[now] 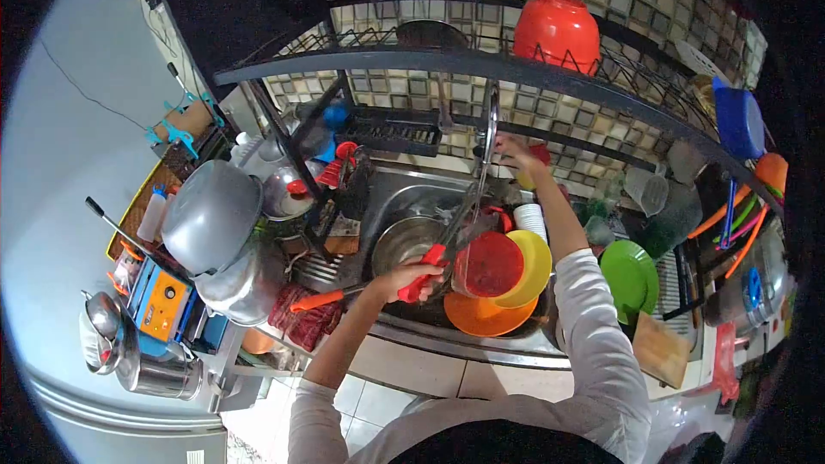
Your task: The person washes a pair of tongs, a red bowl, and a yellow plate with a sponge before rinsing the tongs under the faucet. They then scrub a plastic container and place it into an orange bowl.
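Steel sink [412, 198] set in counter: inside it a round metal bowl [404, 241], an orange plate [481, 316] at the front edge, a yellow plate [531, 265] leaning over it, a red lid [491, 263] against the yellow one, a stack of white cups [530, 220] behind

Counter left of sink: large grey wok [210, 215] upside down on other metal pans, red cloth [302, 320] at the front, orange-handled tool [322, 298] lying across it

Counter right of sink: green plate [630, 279] tilted, wooden board [660, 348] near the front edge

Black overhead rack [430, 62]: red pot [557, 30] upside down, blue container [739, 120] at the right end
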`<action>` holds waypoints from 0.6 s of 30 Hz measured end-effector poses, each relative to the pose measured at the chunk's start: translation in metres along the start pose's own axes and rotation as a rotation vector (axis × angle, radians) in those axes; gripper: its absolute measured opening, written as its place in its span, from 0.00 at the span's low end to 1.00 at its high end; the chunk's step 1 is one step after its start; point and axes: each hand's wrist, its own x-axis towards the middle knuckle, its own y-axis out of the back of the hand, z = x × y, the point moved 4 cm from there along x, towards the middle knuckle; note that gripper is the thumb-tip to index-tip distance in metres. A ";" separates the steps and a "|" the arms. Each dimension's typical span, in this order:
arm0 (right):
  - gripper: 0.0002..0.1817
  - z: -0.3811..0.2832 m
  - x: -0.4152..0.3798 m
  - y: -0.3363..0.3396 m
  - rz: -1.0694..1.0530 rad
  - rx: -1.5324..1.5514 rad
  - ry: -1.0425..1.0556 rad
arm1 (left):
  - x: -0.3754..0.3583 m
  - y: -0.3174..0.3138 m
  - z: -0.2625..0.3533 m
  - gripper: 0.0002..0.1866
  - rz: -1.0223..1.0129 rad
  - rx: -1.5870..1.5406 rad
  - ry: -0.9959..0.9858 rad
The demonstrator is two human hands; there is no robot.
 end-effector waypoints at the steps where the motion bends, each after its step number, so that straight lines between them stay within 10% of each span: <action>1: 0.19 0.002 0.006 0.005 -0.019 0.004 -0.020 | 0.003 0.004 -0.009 0.11 -0.114 -0.106 0.108; 10: 0.19 0.016 0.009 -0.002 -0.009 0.043 0.216 | -0.019 -0.029 0.012 0.27 -0.230 -0.173 0.024; 13: 0.31 -0.048 -0.062 -0.048 0.017 -0.672 0.376 | -0.018 -0.030 0.017 0.26 -0.206 -0.161 0.042; 18: 0.41 -0.100 -0.180 -0.124 -0.471 -0.907 0.505 | -0.005 -0.039 0.030 0.25 -0.184 0.015 0.025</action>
